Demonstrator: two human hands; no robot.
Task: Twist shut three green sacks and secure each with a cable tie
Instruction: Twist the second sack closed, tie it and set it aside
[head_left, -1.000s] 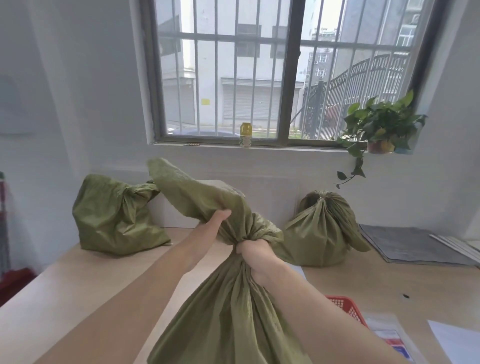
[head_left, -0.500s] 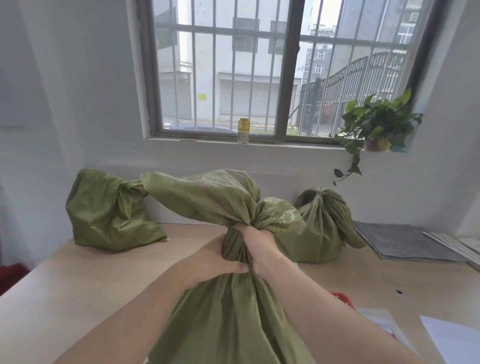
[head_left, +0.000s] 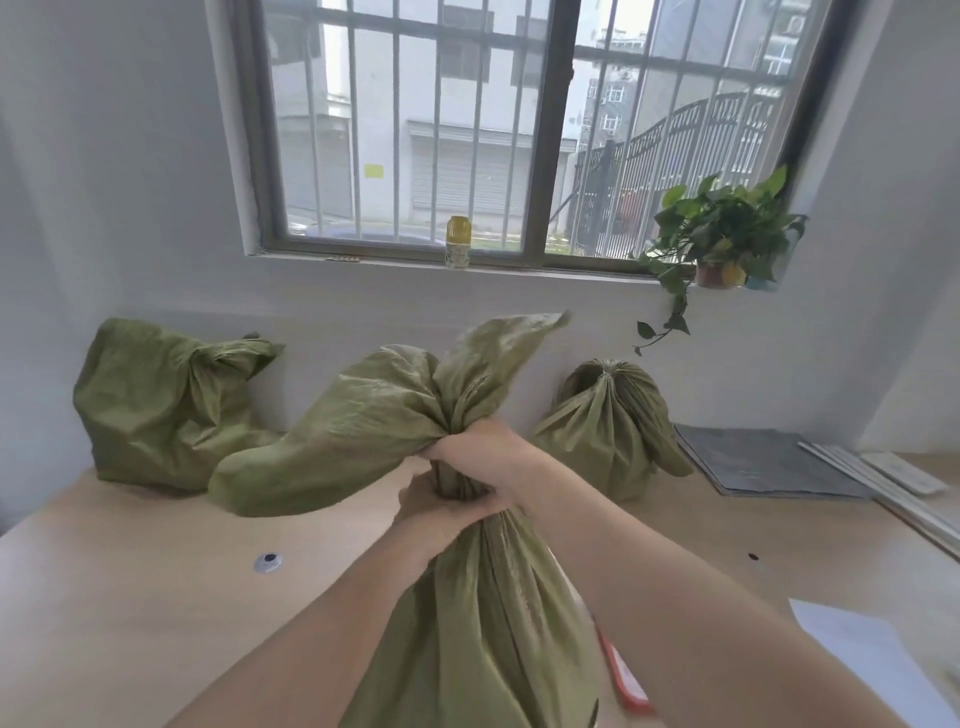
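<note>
Grip: right hand (head_left: 493, 457) above left hand (head_left: 434, 514), both clamped round twisted neck of near green sack (head_left: 483, 623); bottle (head_left: 457, 243) label unreadable

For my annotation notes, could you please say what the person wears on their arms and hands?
Nothing visible: the left hand and right hand are ungloved, without rings or watch; the left forearm and right forearm are uncovered, no sleeve in view.

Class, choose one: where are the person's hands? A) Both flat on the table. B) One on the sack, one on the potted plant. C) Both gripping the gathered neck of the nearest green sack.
C: the left hand and right hand both wrap the nearest sack at its twisted neck.
</note>
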